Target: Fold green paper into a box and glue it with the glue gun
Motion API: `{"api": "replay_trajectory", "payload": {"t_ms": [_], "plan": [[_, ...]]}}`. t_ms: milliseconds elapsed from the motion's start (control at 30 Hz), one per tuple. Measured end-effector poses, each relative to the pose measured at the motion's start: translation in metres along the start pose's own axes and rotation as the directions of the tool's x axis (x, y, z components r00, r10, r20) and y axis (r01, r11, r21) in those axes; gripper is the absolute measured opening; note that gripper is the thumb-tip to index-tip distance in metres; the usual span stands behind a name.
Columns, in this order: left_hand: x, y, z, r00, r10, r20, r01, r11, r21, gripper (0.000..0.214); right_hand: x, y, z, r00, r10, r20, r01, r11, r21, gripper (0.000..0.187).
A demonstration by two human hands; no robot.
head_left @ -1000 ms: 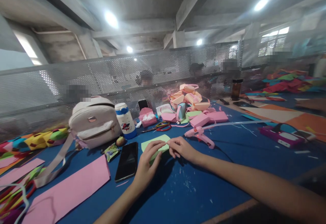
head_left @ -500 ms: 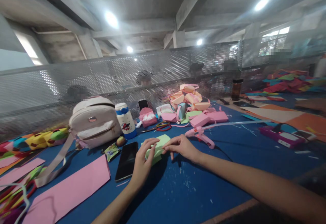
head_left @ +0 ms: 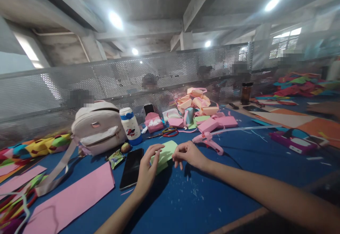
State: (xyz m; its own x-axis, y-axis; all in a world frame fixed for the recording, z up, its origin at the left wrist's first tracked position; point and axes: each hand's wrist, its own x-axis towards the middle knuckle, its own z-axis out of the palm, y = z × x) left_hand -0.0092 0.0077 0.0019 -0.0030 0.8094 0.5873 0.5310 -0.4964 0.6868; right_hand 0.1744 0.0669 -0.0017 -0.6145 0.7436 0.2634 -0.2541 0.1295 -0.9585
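A folded piece of light green paper [head_left: 165, 153] is tilted above the blue table. My left hand [head_left: 149, 166] has it from the left side, fingers over its top edge and thumb on the near face. Just off the paper's right edge is my right hand [head_left: 190, 156], thumb and forefinger pinched together and the other fingers curled below. Whatever lies in that pinch, if anything, is too small to make out. A pink glue gun [head_left: 209, 142] with a long clear glue stick lies beyond my right hand. The black phone [head_left: 131, 168] rests left of my left hand.
Large pink sheets [head_left: 74, 198] cover the left front. A pale backpack [head_left: 98, 129], a white and blue bottle [head_left: 130, 126] and scissors [head_left: 170, 132] stand or lie behind. Peach and pink paper pieces [head_left: 198, 102] are heaped at the back, and a purple device [head_left: 294, 143] sits right.
My right hand has drawn slightly right, off the edge of the green paper, with its fingers still pinched. My left hand stays on the paper, almost unmoved.
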Motion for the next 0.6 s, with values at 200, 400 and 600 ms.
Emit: {"api": "replay_trajectory", "payload": {"t_ms": [200,400,600], "plan": [[0.002,-0.015,0.003,1.000,0.001,0.027,-0.005,0.987,0.158,0.036,-0.002,-0.002,0.002,0.998,-0.049,0.041,0.049,0.999,-0.007,0.036],[0.002,-0.047,0.008,0.995,0.017,0.096,-0.053,0.921,0.385,0.091,0.000,0.000,0.000,0.992,-0.120,0.023,0.121,0.991,-0.048,0.030],[0.002,-0.063,0.005,0.997,-0.037,0.071,-0.004,0.863,0.505,0.109,0.002,0.001,0.000,0.999,-0.037,0.036,0.036,0.999,0.008,0.035]]}}
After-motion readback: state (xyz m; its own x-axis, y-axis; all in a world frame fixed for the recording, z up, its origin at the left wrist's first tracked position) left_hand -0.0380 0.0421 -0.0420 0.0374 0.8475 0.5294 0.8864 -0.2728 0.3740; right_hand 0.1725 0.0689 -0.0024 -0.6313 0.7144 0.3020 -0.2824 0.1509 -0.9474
